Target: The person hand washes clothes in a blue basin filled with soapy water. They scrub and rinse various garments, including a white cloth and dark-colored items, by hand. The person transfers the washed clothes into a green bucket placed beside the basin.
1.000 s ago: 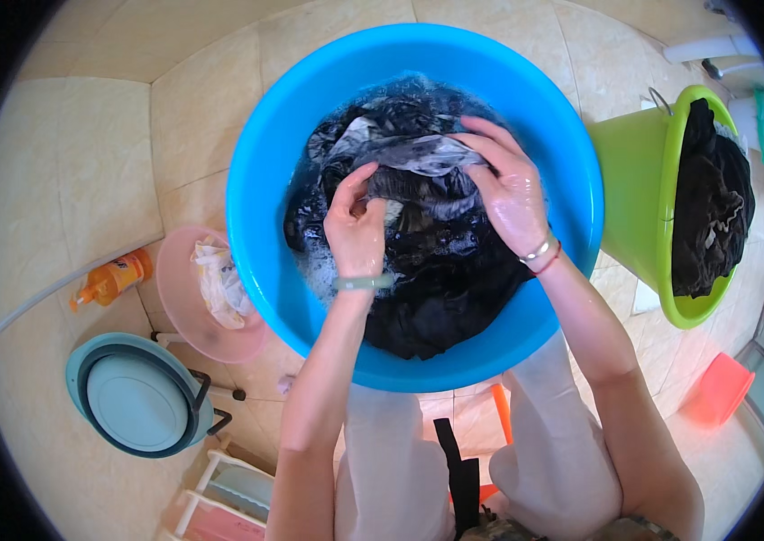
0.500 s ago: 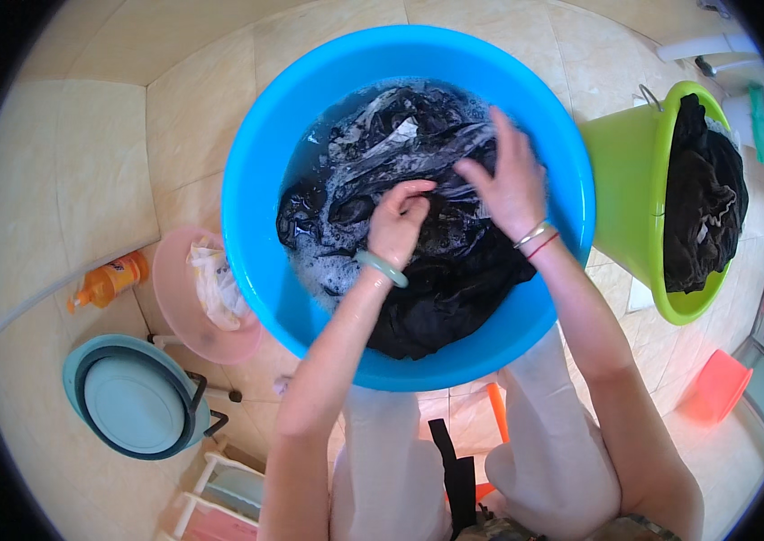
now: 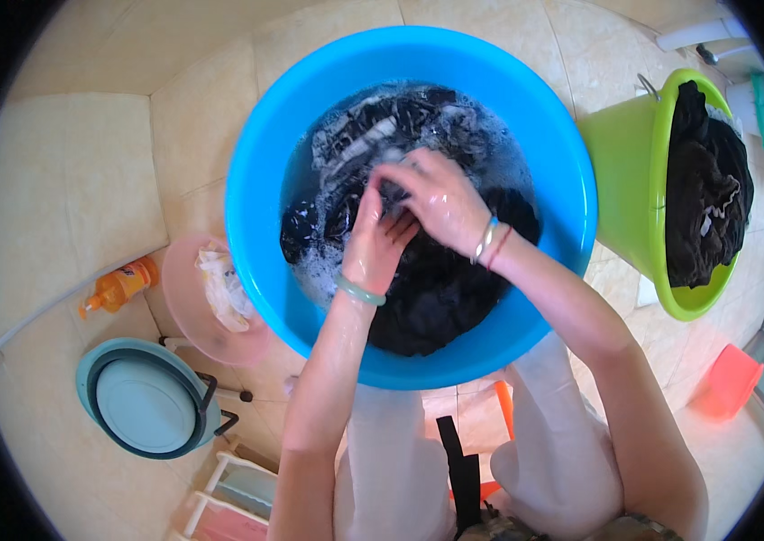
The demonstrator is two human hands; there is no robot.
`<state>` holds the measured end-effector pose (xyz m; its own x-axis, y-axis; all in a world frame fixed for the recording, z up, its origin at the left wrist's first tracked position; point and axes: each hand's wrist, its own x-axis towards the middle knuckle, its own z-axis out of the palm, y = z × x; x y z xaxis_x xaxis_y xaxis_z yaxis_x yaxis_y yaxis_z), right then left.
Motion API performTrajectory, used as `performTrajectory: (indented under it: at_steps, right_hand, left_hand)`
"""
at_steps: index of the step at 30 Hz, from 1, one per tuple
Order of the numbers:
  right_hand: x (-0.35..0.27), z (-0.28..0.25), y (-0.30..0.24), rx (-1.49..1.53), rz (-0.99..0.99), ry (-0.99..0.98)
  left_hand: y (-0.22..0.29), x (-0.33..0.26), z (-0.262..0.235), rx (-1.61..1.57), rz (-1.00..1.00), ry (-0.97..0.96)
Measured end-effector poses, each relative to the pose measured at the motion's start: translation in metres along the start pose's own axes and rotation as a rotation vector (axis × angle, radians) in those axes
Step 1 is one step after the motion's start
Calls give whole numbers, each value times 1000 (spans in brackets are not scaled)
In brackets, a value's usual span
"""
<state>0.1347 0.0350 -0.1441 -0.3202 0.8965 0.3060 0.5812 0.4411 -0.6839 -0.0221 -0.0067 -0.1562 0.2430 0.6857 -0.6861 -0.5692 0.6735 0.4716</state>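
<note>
A large blue tub (image 3: 550, 298) holds sudsy water and dark clothes (image 3: 440, 302), partly sunk and bunched. Foam and a pale streaked patch of cloth show toward the far side. Above the wet clothes my two hands come close together, palms facing. My left hand (image 3: 375, 245), with a pale green bangle at its wrist, has its fingers stretched out. Over it my right hand (image 3: 447, 203) bends loosely, its thumb apart from its fingers; the fingertips are blurred. I see nothing held in either hand. Both hands look wet.
Right of the tub stands a green bucket (image 3: 618, 171) with dark clothes in it. On the left are a pink basin (image 3: 185, 311) with white cloth, an orange bottle (image 3: 120, 285) and a grey-blue folding basin (image 3: 146, 410). A coral-red container (image 3: 731, 382) sits lower right.
My right hand has swung left and inward until it meets my left hand, which has turned its palm toward it. The view has shifted slightly.
</note>
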Motion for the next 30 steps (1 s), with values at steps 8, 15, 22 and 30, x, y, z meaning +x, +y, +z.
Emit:
performTrajectory:
  at_steps: [8, 15, 22, 30]
  right_hand:
    - [-10, -13, -111, 77, -283, -59]
    - [11, 13, -88, 186, -202, 171]
    - [6, 37, -10, 94, 232, 132]
    - [-16, 35, -66, 161, 49, 58]
  left_hand:
    - [38, 8, 33, -297, -203, -231]
    - [-4, 17, -16, -371, 53, -251]
    - [-16, 17, 12, -235, 152, 301]
    - [-21, 8, -21, -372, 138, 63]
